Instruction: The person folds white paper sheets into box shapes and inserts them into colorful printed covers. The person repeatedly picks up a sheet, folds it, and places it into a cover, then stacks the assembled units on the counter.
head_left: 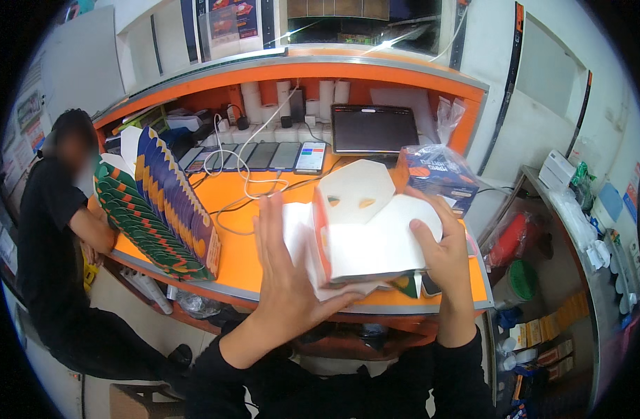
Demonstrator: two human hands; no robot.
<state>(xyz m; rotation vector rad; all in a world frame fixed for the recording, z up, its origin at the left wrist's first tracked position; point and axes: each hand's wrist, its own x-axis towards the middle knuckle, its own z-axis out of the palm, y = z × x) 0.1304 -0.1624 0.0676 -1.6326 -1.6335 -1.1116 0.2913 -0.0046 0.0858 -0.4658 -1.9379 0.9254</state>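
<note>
While both hands work at the middle of the frame, a white paperboard carton is being folded above the orange tabletop.

Carton: a white folding box (365, 234) with an orange side edge and two small oval cut-outs in its raised flap, held just above the front edge of the orange tabletop (240, 258), at the centre of the frame.

Handling: it looks light and thin, stiff along its creases but easy to dent or crush on the flat panels; it seems best held by the folded edges and corners, with gentle pressure.

Left hand (285, 276): open, fingers spread and straight, the palm pressed flat against the carton's left side and the loose white flap there.

Right hand (442, 248): curled around the carton's right side, thumb on the front panel, fingers hidden behind it, gripping.

Left of centre: a long fanned row of flat carton blanks (159, 209) in blue, green and orange stands on the tabletop.

Upper centre: several phones (264, 155) lie in a row, with white cables (246, 178) trailing forward and a dark screen (374, 129) to their right.

Right of carton: a plastic-wrapped blue pack (435, 174) sits just behind the right hand.

Far left: another person in black (51, 237) sits beside the tabletop.
</note>
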